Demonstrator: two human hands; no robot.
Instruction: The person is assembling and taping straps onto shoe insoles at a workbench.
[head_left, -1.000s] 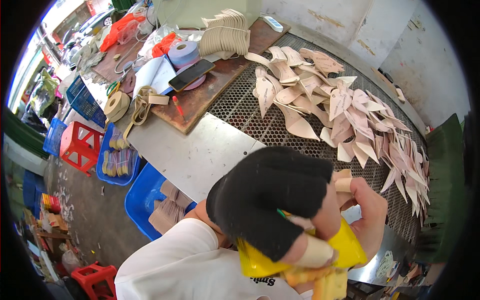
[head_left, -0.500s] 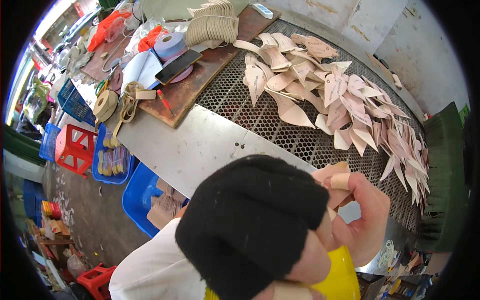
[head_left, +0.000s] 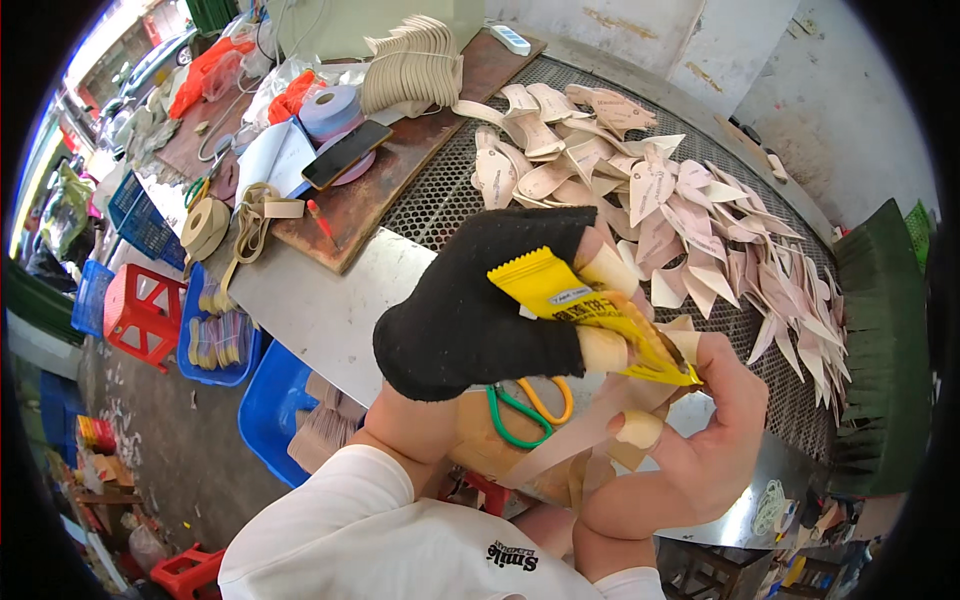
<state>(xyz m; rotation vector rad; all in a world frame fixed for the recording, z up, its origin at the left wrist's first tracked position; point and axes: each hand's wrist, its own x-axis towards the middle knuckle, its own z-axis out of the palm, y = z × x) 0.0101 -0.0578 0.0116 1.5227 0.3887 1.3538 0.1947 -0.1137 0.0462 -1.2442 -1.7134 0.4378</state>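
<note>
My left hand [head_left: 480,310], in a black fingerless glove with beige tape round its fingertips, grips a small yellow packet [head_left: 555,290] with a zigzag end. My right hand [head_left: 700,440] is bare, with tape on thumb and index finger. Its curled fingers are at the packet's other end; the exact contact is partly hidden. A wide beige strip [head_left: 590,425] runs below the packet beside my right thumb. Under my wrists lie scissors [head_left: 520,425] with green and orange handles, on a brown surface. Beyond my hands, pale pink shoe-shaped pieces [head_left: 660,195] pile on a perforated metal mesh.
On the brown board [head_left: 350,215] at the back left lie a phone [head_left: 347,155], a red pen [head_left: 320,220] and a stack of curved beige pieces [head_left: 412,70]. Beige tape rolls [head_left: 205,228] sit nearby. Blue bins [head_left: 262,405] and a red stool [head_left: 143,312] stand on the floor.
Both hands have moved away from the lower edge, with the yellow packet brought up over the worktop. The scissors, the beige strip and my white shirt front have come into sight.
</note>
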